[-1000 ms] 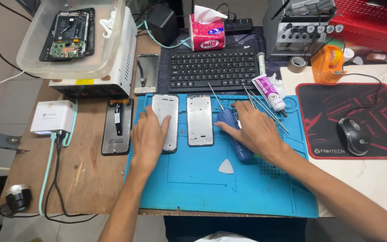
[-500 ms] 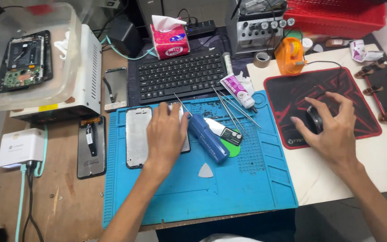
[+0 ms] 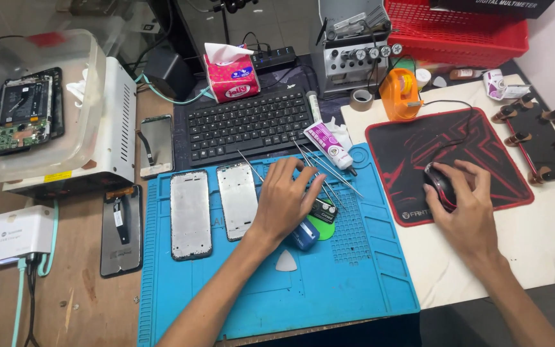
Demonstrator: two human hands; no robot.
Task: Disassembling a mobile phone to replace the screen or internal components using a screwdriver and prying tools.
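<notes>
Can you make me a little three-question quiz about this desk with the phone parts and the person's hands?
1. True or false: the right hand rests on a computer mouse on the black and red mouse pad.
2. How many silver phone frames lie side by side on the blue mat: one, two or four?
3. What is the left hand on? A) the black keyboard B) a dark blue tool on the mat C) the orange tape dispenser

Key: 1 true. 2 two: one frame and another. 3 B.
</notes>
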